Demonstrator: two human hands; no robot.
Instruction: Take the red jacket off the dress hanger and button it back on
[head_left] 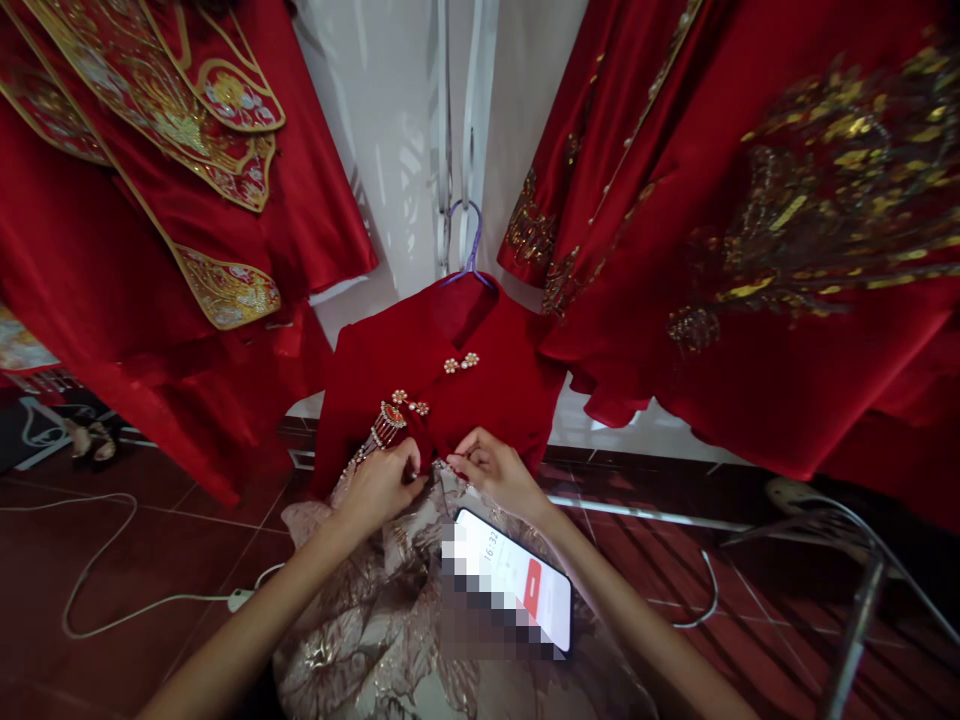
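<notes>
A red garment (382, 350) with pearly flower-shaped fasteners (461, 363) hangs in front of me on a purple hanger (472, 245). A beaded tassel ornament (388, 424) dangles on its left side, partly behind my left hand (382, 485). That hand is closed, fingertips pinched at the garment's lower front; what lies in the pinch is hidden. Opposite it, my right hand (499, 475) has thumb and fingers together at the edge between red cloth and shiny beige fabric (345, 640). Anything it pinches is too small to name. A lit phone (551, 600) lies on the beige fabric below.
Embroidered red garments hang on the left (322, 200) and on the right (750, 380). A white cable (82, 570) loops over the tiled floor at left. A metal-legged chair or stand (855, 620) is at lower right. Shoes (94, 440) stand at far left.
</notes>
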